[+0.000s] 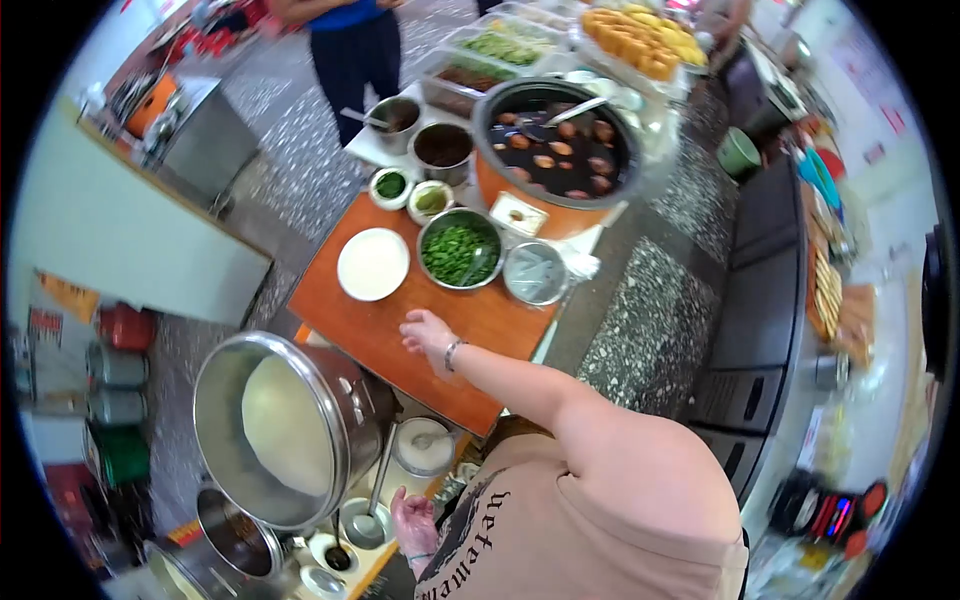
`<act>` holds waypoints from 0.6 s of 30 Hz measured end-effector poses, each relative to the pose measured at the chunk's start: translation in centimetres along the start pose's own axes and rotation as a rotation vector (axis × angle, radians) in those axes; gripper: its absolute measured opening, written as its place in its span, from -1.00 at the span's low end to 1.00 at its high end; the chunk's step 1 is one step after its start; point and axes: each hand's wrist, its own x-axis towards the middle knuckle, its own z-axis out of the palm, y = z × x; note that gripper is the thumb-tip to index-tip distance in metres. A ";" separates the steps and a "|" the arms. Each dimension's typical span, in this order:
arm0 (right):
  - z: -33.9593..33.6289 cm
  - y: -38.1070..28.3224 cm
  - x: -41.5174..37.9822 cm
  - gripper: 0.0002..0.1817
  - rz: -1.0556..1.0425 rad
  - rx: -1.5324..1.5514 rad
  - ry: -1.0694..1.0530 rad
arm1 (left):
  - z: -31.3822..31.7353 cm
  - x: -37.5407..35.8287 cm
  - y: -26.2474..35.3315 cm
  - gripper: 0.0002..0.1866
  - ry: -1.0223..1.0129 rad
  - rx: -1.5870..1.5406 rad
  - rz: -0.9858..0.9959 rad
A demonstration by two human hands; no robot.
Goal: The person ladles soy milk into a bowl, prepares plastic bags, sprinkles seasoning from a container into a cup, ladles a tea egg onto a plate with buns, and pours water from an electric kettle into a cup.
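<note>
My right hand is over the orange-brown tabletop, its fingers loosely apart and holding nothing. Just beyond it are a white bowl of pale liquid and a metal bowl of chopped greens. My left hand is low beside my shirt, fingers slightly curled but apart, with nothing visible in it. Near that hand lies a ladle with its head over a bowl. A large steel pot with pale contents stands to the left, and a container of white powder sits between the hands.
A big pot of eggs in dark liquid stands at the table's far end, with small sauce pots beside it. Trays of food stand behind. A person is at the top. Steel counters line the right.
</note>
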 end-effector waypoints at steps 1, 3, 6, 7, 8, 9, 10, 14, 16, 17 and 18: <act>-0.7 -0.5 -2.0 -0.44 -0.009 -0.146 -0.011 | -0.1 0.2 0.6 -0.60 -0.021 0.021 0.001; -2.3 -0.4 -6.2 -0.59 -0.032 -0.339 -0.022 | 0.0 0.3 2.0 -0.61 -0.103 0.091 -0.013; -4.9 1.2 -12.4 -0.65 -0.057 -0.468 -0.177 | 1.0 0.0 3.5 -0.62 -0.209 0.230 -0.060; -5.3 2.8 -14.2 -0.69 -0.125 -0.450 -0.154 | 0.6 0.1 3.5 -0.61 -0.311 0.235 -0.045; -5.6 3.9 -17.4 -0.69 -0.132 -0.388 -0.086 | 0.0 0.4 3.5 -0.61 -0.414 0.240 -0.041; -5.7 4.2 -21.3 -0.71 -0.165 -0.449 -0.094 | -0.6 0.6 3.3 -0.61 -0.459 0.310 -0.088; -6.3 5.3 -24.2 -0.72 -0.194 -0.512 -0.101 | -1.1 0.8 3.1 -0.60 -0.527 0.372 -0.103; -9.3 13.9 -34.0 -0.62 -0.415 -0.564 0.042 | -0.8 -1.9 -0.5 -0.56 -0.674 0.661 -0.176; -10.5 17.3 -39.0 -0.55 -0.412 -0.419 -0.012 | -0.1 -5.1 -3.1 -0.53 -0.789 0.798 -0.234; -10.8 17.6 -42.2 -0.55 -0.434 -0.377 0.056 | 0.4 -7.0 -4.9 -0.52 -1.037 0.829 -0.204; -10.4 17.0 -46.1 -0.51 -0.356 -0.395 0.025 | 0.8 -9.1 -6.3 -0.51 -1.287 0.851 -0.177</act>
